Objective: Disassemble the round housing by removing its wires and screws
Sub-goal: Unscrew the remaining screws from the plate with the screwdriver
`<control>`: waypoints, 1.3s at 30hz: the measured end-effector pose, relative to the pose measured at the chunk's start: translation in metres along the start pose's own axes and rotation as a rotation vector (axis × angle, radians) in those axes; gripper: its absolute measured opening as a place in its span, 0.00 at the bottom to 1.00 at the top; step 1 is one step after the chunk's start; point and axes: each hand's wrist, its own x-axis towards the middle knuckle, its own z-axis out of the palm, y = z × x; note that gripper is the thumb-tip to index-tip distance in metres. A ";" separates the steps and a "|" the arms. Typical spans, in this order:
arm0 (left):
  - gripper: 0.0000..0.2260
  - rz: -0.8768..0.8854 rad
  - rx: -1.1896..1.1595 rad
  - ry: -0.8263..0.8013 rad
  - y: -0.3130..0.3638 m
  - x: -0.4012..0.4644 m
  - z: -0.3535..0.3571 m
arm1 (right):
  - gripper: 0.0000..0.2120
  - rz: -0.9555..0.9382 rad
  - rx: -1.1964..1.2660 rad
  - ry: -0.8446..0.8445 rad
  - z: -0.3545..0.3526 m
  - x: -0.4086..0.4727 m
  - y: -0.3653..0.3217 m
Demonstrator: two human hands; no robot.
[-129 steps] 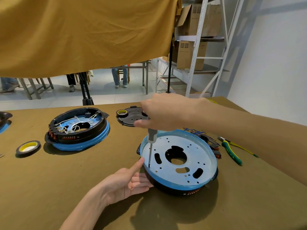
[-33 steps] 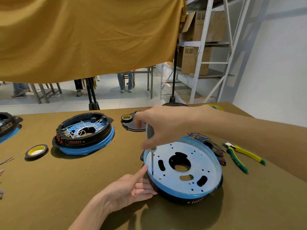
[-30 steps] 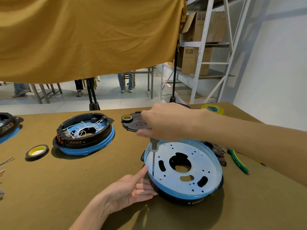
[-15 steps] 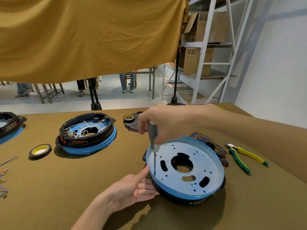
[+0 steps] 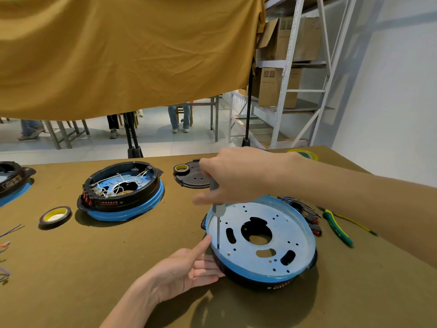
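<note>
Two hands were at work on the round housing point(image 5: 260, 240), which sat on the desk point(image 5: 94, 268) just in front of us, to the right of centre, its pale blue plate facing up. Our right hand point(image 5: 238, 176) was wrapped around the handle of the screwdriver point(image 5: 216, 209), gripping it from above. The tool's long axis stood nearly upright, and its tip met the plate at a hole close to the left rim of the housing, where we judged a screw to sit, though the screw itself was too small to make out. Our left hand point(image 5: 186, 268) lay with straight, relaxed fingers against the near left side of the housing, the forefinger pointing up along the rim just beside the shaft. So the working point lay directly under the right hand and just beyond the left fingertips. We judged that the coming turn depended on keeping the shaft vertical over that hole while the left hand stopped the housing from rotating. A second housing point(image 5: 123, 190) with white wires stood well apart to the left, and the pliers point(image 5: 338, 230) lay to the right.
</note>
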 end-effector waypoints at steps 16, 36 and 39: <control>0.35 -0.002 -0.012 0.012 0.002 -0.004 0.003 | 0.14 -0.071 0.287 -0.124 -0.005 0.001 0.007; 0.37 -0.007 -0.133 0.005 0.002 -0.005 0.000 | 0.08 0.028 0.186 0.066 0.000 0.002 0.012; 0.31 0.002 -0.270 0.019 0.002 -0.006 -0.004 | 0.15 0.018 0.344 0.051 -0.013 0.000 0.017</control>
